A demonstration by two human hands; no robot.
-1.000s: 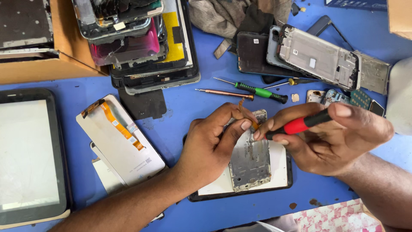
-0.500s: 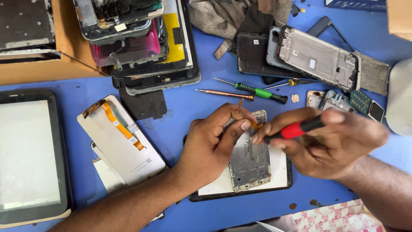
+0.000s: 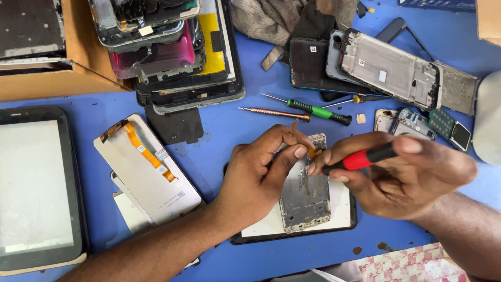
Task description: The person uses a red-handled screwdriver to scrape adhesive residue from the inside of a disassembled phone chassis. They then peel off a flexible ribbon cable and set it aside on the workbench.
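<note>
The blue work table (image 3: 224, 141) is crowded, and the biggest thing on it is a tablet (image 3: 36, 188) lying far out past the left forearm. Beyond the left hand stands a stack of phone bodies (image 3: 172, 47), and beside that wrist lies a white display panel (image 3: 146, 167) with an orange ribbon. Past the right hand's knuckles sits a bare phone frame (image 3: 391, 68).

Under both hands lies a black-rimmed screen (image 3: 344, 209), and on it the metal mid-frame (image 3: 305, 196) being worked on. The left hand (image 3: 261, 177) is closed on its top edge, thumb and forefinger pinching an orange flex strip (image 3: 300, 137) that curls upward. The right hand (image 3: 402, 175) is wrapped tight round a red-handled screwdriver (image 3: 360, 158), its tip hidden where the two hands' fingers meet.

To my eye, this wants a light touch: keep the strip lifted without creasing it, and work the tip flat and slowly, with the frame pinned down. Two spare drivers, a green-handled one (image 3: 313, 109) and a copper one (image 3: 274, 113), lie just beyond the fingertips.
</note>
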